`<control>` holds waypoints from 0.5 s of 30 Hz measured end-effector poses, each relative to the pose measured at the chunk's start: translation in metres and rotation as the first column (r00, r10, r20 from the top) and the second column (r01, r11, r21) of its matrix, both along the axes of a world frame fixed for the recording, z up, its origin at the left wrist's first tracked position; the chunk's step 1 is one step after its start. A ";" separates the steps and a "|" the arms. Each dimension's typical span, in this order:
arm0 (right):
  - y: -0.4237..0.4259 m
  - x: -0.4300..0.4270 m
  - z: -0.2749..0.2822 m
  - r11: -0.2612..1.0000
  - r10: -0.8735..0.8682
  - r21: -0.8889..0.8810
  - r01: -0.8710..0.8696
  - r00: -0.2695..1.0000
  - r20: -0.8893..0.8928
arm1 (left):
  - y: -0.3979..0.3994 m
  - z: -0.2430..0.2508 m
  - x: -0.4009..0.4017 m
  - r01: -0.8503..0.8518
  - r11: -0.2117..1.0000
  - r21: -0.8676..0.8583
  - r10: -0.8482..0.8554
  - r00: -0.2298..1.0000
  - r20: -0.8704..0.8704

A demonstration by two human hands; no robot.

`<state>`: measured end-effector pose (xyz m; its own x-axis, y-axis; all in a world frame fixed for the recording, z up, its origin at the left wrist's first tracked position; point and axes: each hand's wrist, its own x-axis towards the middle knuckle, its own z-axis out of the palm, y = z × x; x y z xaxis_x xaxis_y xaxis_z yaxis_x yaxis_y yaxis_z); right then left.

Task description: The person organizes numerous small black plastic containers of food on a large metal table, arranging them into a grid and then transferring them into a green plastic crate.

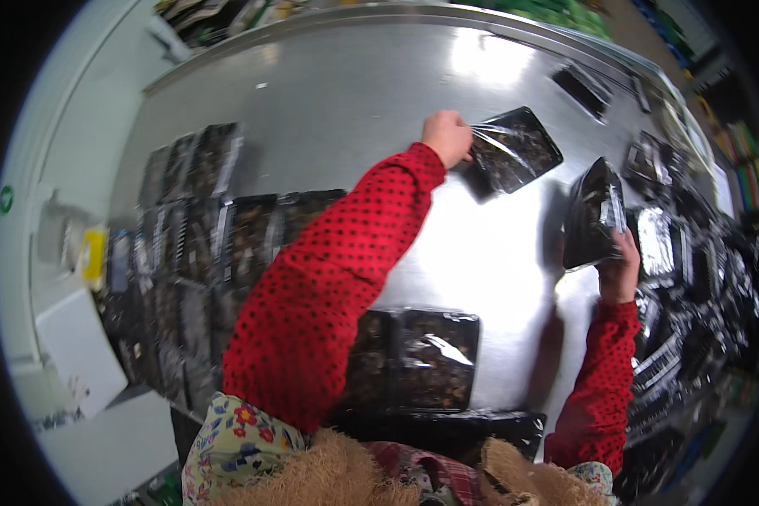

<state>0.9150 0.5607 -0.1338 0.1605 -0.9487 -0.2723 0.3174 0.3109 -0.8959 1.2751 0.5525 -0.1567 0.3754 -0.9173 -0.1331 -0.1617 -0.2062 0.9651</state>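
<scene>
In my left hand (448, 137) is the left edge of a film-wrapped black tray (517, 149), which is tilted over the shiny metal table (354, 82). Dark brown pieces, too blurred to name, show through its clear film. My right hand (621, 262) grips a second wrapped black tray (596, 215) by its lower right side, with that tray stood up on edge. Nearer my body, a wrapped tray (439, 360) lies flat, beside another tray (372, 357) partly hidden by my left sleeve.
Rows of wrapped trays (193, 237) cover the table's left side. A jumbled heap of wrapped black trays (683, 284) lies at the right. One lone tray (582, 90) rests near the far right corner. A raised metal rim (379, 11) borders the far edge.
</scene>
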 end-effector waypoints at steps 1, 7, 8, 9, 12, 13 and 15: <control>0.006 0.027 0.014 0.974 0.088 0.158 -0.161 0.916 0.390 | 0.020 0.003 0.041 -0.021 1.000 -0.004 0.021 1.000 -0.004; 0.009 0.214 -0.012 0.624 0.330 -0.649 -0.435 0.899 -0.287 | 0.162 0.035 0.236 -0.388 0.922 -0.001 0.386 0.917 -0.100; 0.005 0.251 -0.020 0.820 0.545 -0.345 -0.456 0.806 0.230 | 0.183 0.034 0.255 -0.434 0.901 0.026 0.434 0.895 -0.107; 0.006 0.287 -0.026 0.803 0.417 -0.007 -0.597 0.553 0.721 | 0.204 0.030 0.273 -0.465 0.884 0.056 0.467 0.882 -0.059; 0.029 0.361 -0.044 0.754 0.539 0.298 -0.585 0.811 0.228 | 0.251 0.015 0.304 -0.561 0.819 0.119 0.553 0.828 0.096; 0.035 0.376 -0.047 0.776 0.572 0.337 -0.533 0.820 -0.019 | 0.263 0.012 0.307 -0.562 0.812 0.160 0.532 0.824 0.195; 0.028 0.391 -0.046 0.794 0.607 0.142 -0.591 0.754 -0.251 | 0.278 0.009 0.313 -0.567 0.802 0.188 0.405 0.747 0.527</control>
